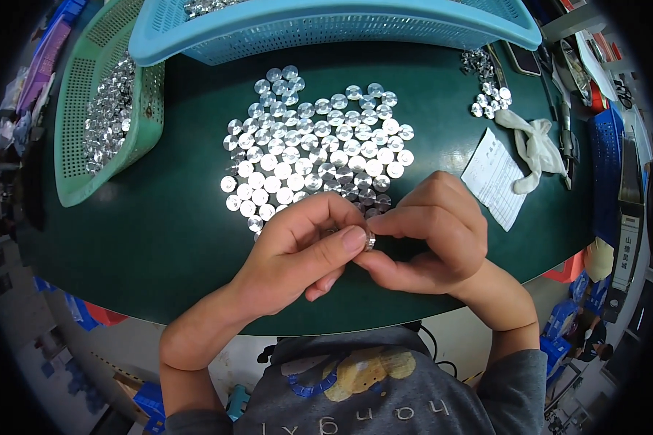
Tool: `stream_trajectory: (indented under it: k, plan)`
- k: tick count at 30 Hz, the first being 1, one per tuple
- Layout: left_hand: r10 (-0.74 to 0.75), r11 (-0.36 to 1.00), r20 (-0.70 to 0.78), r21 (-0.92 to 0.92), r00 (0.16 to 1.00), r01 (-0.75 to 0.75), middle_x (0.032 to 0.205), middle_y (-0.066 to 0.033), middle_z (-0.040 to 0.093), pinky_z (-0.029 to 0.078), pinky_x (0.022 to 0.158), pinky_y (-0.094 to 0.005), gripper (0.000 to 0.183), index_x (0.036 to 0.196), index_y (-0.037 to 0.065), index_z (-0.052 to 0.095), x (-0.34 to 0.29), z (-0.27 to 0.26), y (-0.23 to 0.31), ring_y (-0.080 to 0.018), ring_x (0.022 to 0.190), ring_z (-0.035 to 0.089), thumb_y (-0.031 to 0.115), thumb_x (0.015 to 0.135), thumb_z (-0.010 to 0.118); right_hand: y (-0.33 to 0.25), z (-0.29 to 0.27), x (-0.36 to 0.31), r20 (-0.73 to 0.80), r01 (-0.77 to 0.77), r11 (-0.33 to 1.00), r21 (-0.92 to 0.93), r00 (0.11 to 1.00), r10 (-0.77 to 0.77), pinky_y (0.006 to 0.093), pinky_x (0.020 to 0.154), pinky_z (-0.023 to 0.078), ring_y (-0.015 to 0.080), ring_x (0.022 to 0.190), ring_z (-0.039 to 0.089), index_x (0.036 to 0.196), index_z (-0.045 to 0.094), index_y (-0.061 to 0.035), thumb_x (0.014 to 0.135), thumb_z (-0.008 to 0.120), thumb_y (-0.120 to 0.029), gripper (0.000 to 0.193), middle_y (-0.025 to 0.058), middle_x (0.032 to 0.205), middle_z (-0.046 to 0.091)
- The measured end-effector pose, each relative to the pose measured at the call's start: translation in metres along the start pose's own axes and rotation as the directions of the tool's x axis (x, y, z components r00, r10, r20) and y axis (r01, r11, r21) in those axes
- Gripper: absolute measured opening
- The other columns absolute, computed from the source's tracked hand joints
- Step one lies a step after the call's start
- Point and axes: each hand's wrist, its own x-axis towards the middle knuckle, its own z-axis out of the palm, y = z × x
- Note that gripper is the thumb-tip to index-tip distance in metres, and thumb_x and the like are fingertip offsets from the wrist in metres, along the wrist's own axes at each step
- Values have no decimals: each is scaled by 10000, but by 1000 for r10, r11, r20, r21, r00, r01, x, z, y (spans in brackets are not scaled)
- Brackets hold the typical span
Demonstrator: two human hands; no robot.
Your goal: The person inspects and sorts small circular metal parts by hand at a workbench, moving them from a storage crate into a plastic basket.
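Observation:
A small round shiny metal part (pixel 371 241) sits between my two hands, mostly covered by fingertips. My left hand (pixel 292 250) is closed, its thumb and index finger pinching the part from the left. From the right, the thumb and index finger of my right hand (pixel 437 235) close around the same part. Just beyond my hands a broad patch of round silver metal discs (pixel 290 155) lies spread in a single layer on the dark green table (pixel 181 268). The nearest discs are partly hidden behind my fingers.
A green basket (pixel 65 138) of metal pieces stands at the left; a blue basket (pixel 326 32) spans the far side. At the right are a loose pile of small metal parts (pixel 490 98), a phone (pixel 522 59), a whitish glove (pixel 537 151) and a paper sheet (pixel 495 177).

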Motion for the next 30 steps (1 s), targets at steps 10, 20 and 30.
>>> stream_trajectory:
  k: [10,20,30]
  plan:
    - [30,998,-10,-58,1000,-30,756,-16,524,326,396,-164,169,918,25,492,-1,-1,4,-26,510,424,194,902,492,0,-2,0,17,-8,1000,-16,1000,9,258,460,322,146,513,483,738,623,-101,536,766,-158,253,-15,612,519]
    - [46,998,11,-30,999,-46,737,-20,523,337,397,-168,179,917,23,488,-1,-1,3,-32,501,425,201,908,478,1,-1,-1,2,8,1000,-10,1000,-8,259,457,315,151,507,477,736,621,-98,555,764,-189,248,-12,615,519]
    - [81,996,-63,52,995,-78,739,-52,536,347,390,-164,119,881,25,472,2,-2,6,-43,488,454,135,875,518,8,-2,2,126,29,995,-90,992,-17,287,473,311,175,529,473,746,598,-102,522,727,-177,269,2,632,493]
